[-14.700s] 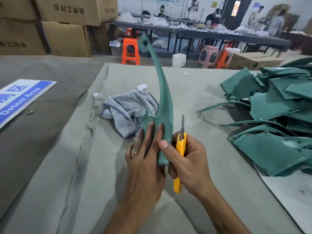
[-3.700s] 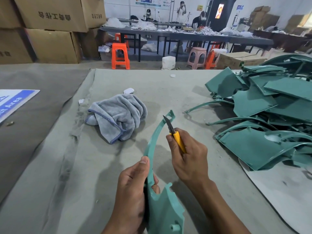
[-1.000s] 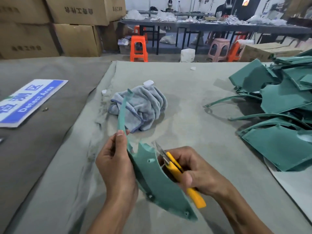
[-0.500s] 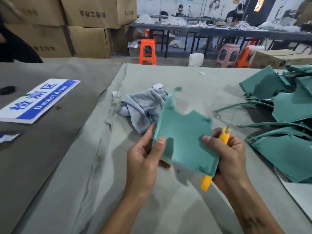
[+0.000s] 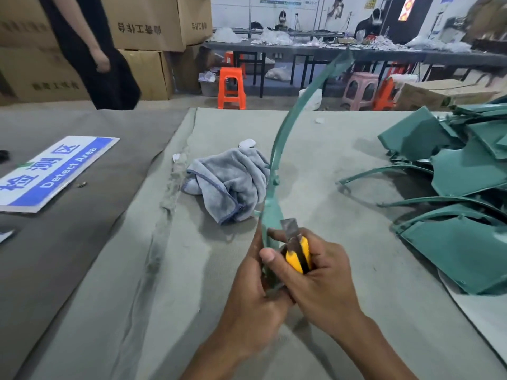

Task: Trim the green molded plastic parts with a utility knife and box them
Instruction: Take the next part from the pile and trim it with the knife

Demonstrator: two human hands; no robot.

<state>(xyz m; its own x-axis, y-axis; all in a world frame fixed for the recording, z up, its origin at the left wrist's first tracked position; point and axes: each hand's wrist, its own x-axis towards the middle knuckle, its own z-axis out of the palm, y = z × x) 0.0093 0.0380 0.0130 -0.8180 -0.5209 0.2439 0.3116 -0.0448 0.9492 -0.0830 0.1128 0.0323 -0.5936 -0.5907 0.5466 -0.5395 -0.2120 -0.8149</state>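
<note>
Both hands are up over the counter (image 5: 343, 165), working close together at the base of one green molded part (image 5: 277, 171). The left hand (image 5: 255, 294) grips the part's wide lower end, fingers curled round it, and the part's long thin arm sweeps upward in a curve, its tip high against the far tables. The right hand (image 5: 315, 281) is clamped on the yellow utility knife (image 5: 297, 252), thumb laid across toward the plastic, and the bare blade stands up just beside the part's edge; whether steel actually touches plastic there, I cannot tell. Just behind the part, a crumpled grey cloth (image 5: 229, 182) lies on the counter's covering. Off to the right, well apart from the hands, sits the pile of green molded parts (image 5: 461, 187), flat panels and curved arms heaped across each other. On the left, a blue and white "Detect Area" sign (image 5: 52, 171) lies flat. Beyond the counter stand stacked cardboard boxes (image 5: 148, 23), an orange stool (image 5: 231, 87), and a person in black (image 5: 93, 50) at the far left edge.
</note>
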